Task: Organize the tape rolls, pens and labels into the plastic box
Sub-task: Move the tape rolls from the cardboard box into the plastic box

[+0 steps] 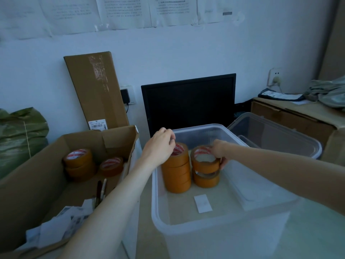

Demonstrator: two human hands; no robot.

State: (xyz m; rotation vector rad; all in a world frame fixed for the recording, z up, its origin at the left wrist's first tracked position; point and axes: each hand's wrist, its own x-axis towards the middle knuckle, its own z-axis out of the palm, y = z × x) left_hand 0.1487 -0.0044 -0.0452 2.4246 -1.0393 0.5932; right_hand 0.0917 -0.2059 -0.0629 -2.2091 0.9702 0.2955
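Left hand point(160, 144) covers part of the taller tape stack's point(177, 171) top roll. Pens point(100, 191) at lower left are partly hidden behind the forearm. Wall papers point(127, 10), cut by the upper edge, carry illegible print.

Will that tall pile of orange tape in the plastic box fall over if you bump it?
Probably it could. The tall tape stack is several rolls high and looks slightly uneven, so a sideways push might topple it. Loose rolls are round, so they would likely roll.
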